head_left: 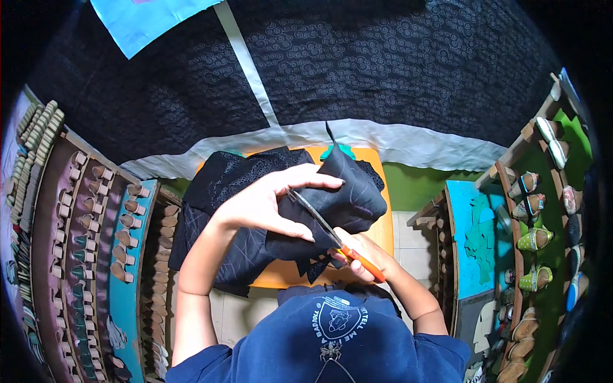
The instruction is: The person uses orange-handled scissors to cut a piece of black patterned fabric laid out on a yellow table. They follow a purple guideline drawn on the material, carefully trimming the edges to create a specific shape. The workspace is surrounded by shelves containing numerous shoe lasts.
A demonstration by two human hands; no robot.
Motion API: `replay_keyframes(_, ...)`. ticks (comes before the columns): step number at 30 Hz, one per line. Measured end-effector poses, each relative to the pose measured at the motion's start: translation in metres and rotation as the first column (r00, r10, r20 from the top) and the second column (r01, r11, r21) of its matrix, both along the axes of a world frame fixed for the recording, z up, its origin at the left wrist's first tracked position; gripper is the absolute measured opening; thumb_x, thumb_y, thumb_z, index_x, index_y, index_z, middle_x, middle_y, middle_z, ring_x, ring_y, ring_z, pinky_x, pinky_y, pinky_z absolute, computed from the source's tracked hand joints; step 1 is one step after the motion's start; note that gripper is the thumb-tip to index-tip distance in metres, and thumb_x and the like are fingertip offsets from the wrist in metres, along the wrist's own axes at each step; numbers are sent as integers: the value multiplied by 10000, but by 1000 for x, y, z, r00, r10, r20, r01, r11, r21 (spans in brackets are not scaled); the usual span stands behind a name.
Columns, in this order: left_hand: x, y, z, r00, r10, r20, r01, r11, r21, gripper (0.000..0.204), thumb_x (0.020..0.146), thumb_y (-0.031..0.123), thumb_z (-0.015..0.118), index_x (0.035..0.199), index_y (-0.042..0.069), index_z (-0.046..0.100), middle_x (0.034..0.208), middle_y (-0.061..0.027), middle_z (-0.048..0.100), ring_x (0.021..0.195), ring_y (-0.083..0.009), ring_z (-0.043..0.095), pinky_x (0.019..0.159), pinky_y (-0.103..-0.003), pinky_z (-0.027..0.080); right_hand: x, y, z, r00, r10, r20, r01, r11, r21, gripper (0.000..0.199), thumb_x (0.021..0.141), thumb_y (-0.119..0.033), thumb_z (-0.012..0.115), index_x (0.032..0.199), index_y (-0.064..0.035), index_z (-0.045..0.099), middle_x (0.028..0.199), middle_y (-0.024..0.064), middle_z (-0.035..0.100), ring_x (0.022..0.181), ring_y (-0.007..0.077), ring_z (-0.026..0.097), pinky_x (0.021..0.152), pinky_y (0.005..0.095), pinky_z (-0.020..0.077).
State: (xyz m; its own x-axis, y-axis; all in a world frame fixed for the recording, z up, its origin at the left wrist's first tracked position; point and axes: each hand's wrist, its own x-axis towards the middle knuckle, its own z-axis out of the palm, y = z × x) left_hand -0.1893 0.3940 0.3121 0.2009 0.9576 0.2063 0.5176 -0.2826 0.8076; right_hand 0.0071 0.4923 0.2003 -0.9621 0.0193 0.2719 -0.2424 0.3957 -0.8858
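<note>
My left hand point(265, 198) grips a dark fabric piece point(354, 191) with pale lines drawn on it, thumb on its near side and fingers over its far side. Orange-handled scissors point(369, 265) are in my right hand point(367, 252), their blades pointing up and left across the fabric, between my left thumb and fingers. How far apart the blades are is hard to make out. Under both hands, more black fabric point(230, 182), partly lacy, lies heaped on an orange tabletop point(387, 233). A scrap of green material point(338, 152) shows behind the held piece.
Racks of shoes point(89, 204) flank me on the left, and another shoe rack point(533, 239) stands on the right. A blue board with green scraps point(479, 236) is right of the table. Dark patterned cloth point(357, 64) hangs ahead, with a light blue sheet point(150, 19) at upper left.
</note>
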Motion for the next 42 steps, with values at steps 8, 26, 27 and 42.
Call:
replay_keyframes(8,-5,-6,-11,996,42,83,-41,999,-8,679,498,219,788,1103,47,534,1107,-89,529,1040,-200,454,960,-340,251,-13,-1,-5,999,40,15,-39,999,-1,599,768,-631,290,854,-40,337,626,151,469,545,371,470,488,387,382)
replay_keyframes(26,-17,-3,-37,991,35,129,-26,997,-72,764,489,222,792,1166,59,477,1176,-83,470,1130,-224,393,1018,-372,176,-33,0,-18,999,-11,-33,9,998,-64,516,809,-563,283,829,-52,352,614,135,462,542,346,481,506,372,393)
replay_keyframes(27,-16,-4,-39,987,59,151,-43,993,-110,787,488,233,795,1178,56,460,1196,-86,456,1159,-233,368,1034,-397,131,-33,-1,-17,998,-25,-63,17,993,-116,510,811,-558,287,827,-53,355,613,132,466,547,343,487,510,370,398)
replay_keyframes(42,-30,-8,-228,845,523,-112,-534,835,-128,772,517,245,801,1180,54,456,1204,-150,422,1145,-252,382,954,-337,291,21,11,-78,941,-163,296,211,967,-140,394,850,-438,360,870,-50,422,748,143,535,691,298,549,617,340,424)
